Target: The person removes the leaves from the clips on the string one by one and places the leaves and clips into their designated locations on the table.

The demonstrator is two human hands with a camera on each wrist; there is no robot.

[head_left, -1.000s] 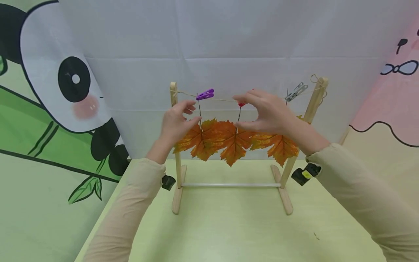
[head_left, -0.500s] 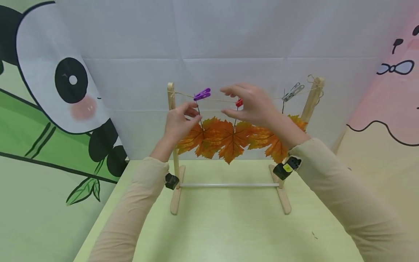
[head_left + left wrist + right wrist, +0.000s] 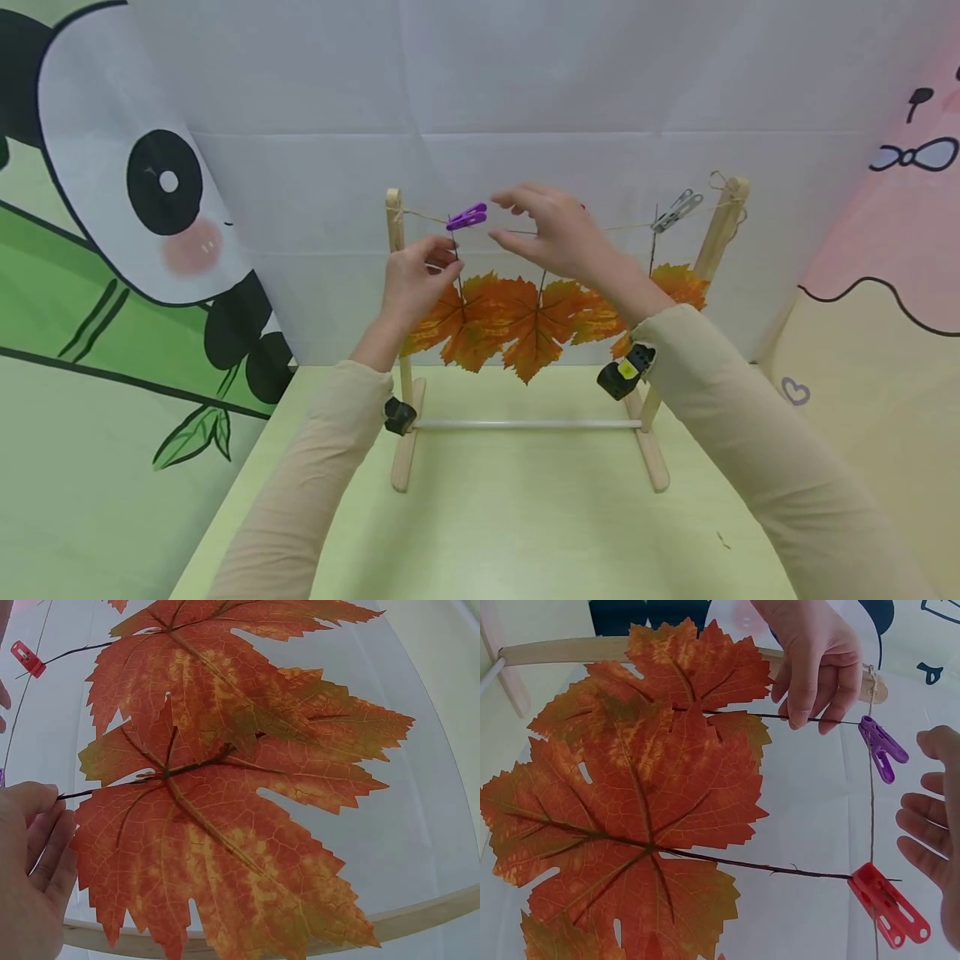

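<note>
My left hand [image 3: 416,279] pinches the thin dark stem [image 3: 742,715] of the leftmost orange maple leaf [image 3: 217,855], just below the purple clothespin [image 3: 467,217]. That clothespin clips the stem's upper end to the string [image 3: 871,817]. My right hand [image 3: 555,229] is held just right of the purple clothespin, thumb and fingers apart with nothing between them. Behind it, mostly hidden in the head view, a red clothespin [image 3: 889,907] holds the stem of the middle leaf [image 3: 536,325]. The leaves overlap side by side.
The string runs between two upright posts of a wooden stand [image 3: 393,218]. A grey clothespin [image 3: 677,210] holds another leaf [image 3: 678,285] near the right post. A white rod [image 3: 525,424] joins the stand's feet on the pale table [image 3: 510,525]. A white cloth backdrop [image 3: 525,83] rises behind.
My right hand has moved left from around the red clothespin toward the purple one. My left hand has shifted slightly right, its thumb and fingers closing onto the stem.
</note>
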